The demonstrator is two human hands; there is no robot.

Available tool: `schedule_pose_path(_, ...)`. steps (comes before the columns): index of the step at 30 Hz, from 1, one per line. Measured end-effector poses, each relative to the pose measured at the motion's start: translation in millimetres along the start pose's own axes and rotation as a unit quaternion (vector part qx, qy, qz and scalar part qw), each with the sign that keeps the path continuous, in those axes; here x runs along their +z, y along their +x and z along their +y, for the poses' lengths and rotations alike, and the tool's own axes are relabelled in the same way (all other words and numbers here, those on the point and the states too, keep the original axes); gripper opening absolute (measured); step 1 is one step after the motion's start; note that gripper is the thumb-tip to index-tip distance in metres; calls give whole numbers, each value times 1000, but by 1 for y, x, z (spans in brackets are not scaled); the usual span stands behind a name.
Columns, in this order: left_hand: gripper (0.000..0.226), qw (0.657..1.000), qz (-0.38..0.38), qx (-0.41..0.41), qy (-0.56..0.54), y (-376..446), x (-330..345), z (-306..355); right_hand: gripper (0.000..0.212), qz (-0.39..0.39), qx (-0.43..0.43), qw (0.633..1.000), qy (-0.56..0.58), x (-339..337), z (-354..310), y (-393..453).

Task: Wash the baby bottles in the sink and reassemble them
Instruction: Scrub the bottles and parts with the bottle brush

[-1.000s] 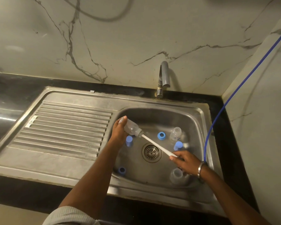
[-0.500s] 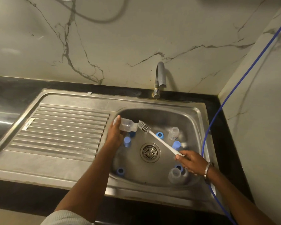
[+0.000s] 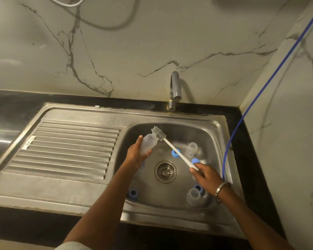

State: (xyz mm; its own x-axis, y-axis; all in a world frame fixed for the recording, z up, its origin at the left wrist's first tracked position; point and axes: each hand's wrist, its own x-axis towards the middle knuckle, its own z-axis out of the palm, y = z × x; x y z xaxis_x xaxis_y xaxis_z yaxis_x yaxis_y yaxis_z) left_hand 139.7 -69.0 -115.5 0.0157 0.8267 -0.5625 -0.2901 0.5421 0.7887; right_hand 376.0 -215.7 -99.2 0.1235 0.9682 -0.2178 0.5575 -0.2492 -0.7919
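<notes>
Left hand grips bottle above drain; right hand pinches brush; aim bristles squarely into the neck

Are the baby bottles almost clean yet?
Not yet. Done: the bottles are taken apart. In hand: the left hand holds one bottle, and the right hand holds the brush, its bristles outside the bottle. Left: two bottles and blue rings still lie apart in the sink.

Both hands gripping, arms extended
</notes>
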Motion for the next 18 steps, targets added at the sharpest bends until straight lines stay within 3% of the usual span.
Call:
schedule_pose_path(3, 44, 994, -6, -54, -97, 1, 3, 0, 23, -6, -17, 1000, -10, 2, 1, 1)
schedule_pose_path(9, 40, 986, -7, -97, -135, 0, -1, -2, 26, 32, -4, 999, -16, -3, 3, 1)
schedule_pose_path(12, 55, 980, -78, -116, -141, 1, -4, -2, 25, 0, -15, 999, -28, -5, 1, 0)
schedule_pose_path(15, 48, 976, -132, -110, -130, -2, -3, 0, 29, 0, 3, 1000, -26, -5, 3, 0)
schedule_pose_path(18, 29, 980, -136, -97, -105, -8, -2, 3, 32, 20, 3, 1000, -23, -5, 1, 2)
